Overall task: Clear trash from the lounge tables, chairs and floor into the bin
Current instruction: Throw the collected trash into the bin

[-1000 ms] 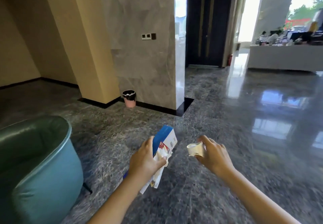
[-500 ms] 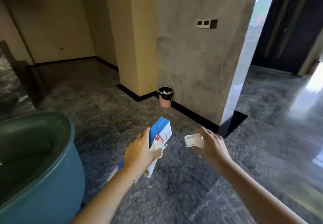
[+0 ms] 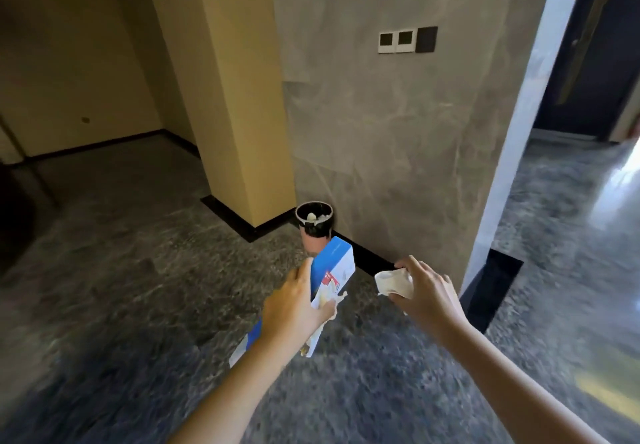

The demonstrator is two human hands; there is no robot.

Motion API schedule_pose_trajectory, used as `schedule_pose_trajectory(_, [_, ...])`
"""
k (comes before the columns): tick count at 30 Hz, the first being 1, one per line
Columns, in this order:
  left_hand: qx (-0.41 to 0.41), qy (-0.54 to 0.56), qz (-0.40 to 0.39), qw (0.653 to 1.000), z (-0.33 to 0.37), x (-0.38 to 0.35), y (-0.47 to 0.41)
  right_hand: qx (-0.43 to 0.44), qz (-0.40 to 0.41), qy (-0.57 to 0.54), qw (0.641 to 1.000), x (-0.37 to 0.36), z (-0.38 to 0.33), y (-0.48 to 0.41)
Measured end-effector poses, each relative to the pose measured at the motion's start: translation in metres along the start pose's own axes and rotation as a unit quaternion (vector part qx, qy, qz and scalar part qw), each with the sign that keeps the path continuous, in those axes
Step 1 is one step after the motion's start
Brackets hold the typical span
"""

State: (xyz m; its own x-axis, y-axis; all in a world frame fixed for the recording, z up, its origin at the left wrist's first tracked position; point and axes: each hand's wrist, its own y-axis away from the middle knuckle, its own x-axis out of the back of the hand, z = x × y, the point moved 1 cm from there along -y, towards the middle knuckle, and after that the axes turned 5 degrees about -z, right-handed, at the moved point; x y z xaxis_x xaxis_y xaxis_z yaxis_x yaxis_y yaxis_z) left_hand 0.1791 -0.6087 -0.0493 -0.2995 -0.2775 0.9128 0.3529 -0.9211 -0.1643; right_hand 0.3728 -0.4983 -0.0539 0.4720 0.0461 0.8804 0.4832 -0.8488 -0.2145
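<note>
**Both hands full of trash, bin ahead at the foot of the wall**

The left hand (image 3: pixel 294 308) has its grip clamped on a blue-and-white carton (image 3: pixel 334 267). The thumb lies on the blue face and the fingers wrap round the white side. The carton is a flat rectangular box, tilted with its top corner pointing up and away. It has a red patch of print on the white panel, and its lower end shows below the wrist. A crumpled wrapper (image 3: pixel 329 300), pale and creased, is pinched against the carton under the same fingers.

The right hand (image 3: pixel 426 294) is just beside it but apart from it. Its grip is closed round a wad of white paper (image 3: pixel 394 282), which bulges out to the left of the fingers. Both hands are held out over the floor (image 3: pixel 138 287), a dark, speckled polished stone.

The bin (image 3: pixel 316 232) stands on the floor beyond the hands. It is a small round one with a black liner folded over the rim and a pinkish body, and a few pale scraps show inside. From this angle the carton's top corner covers the bin's lower part.

The bin sits against the grey marble wall (image 3: pixel 398 149), near the corner where a yellow column (image 3: pixel 235 97) juts out. Black skirting (image 3: pixel 367 256) runs along the base of both. Switch plates (image 3: pixel 407 40), two white and one black, are set high on the marble. A dark doorway (image 3: pixel 602 45) opens at the far right. The edges of the view are blurred.
</note>
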Motion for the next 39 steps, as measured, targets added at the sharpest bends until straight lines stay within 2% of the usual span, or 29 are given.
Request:
schedule_pose_trajectory(7, [0.062,-0.005,0.005,0.998,-0.043,-0.005,-0.232,0.052,-0.041,-0.005,0.998,-0.044,0.015,-0.263])
schedule_pose_trajectory(13, [0.116,-0.022,0.032,0.993,-0.115,-0.015,-0.405,0.089,-0.07,-0.028,0.993,-0.107,0.003,-0.459])
schedule_pose_trajectory(16, [0.118,0.0,0.048,0.992,-0.156,-0.035,-0.507,0.096,-0.071,-0.022,0.993,-0.147,0.006,-0.564])
schedule_pose_trajectory(22, [0.081,-0.008,0.026,0.996,-0.21,-0.058,-0.713,0.06,-0.094,-0.019,0.994,-0.206,0.017,-0.756])
schedule_pose_trajectory(30, [0.034,0.039,-0.028,0.998,-0.238,-0.086,-0.949,-0.02,-0.097,-0.03,0.995,-0.258,0.054,-0.948])
schedule_pose_trajectory(36, [0.044,0.105,-0.029,0.993,-0.291,-0.155,-1.107,-0.085,-0.097,-0.093,0.987,-0.343,0.095,-1.091])
schedule_pose_trajectory(39, [0.065,0.143,-0.056,0.986,-0.319,-0.204,-1.173,-0.137,-0.111,-0.125,0.976,-0.392,0.117,-1.145])
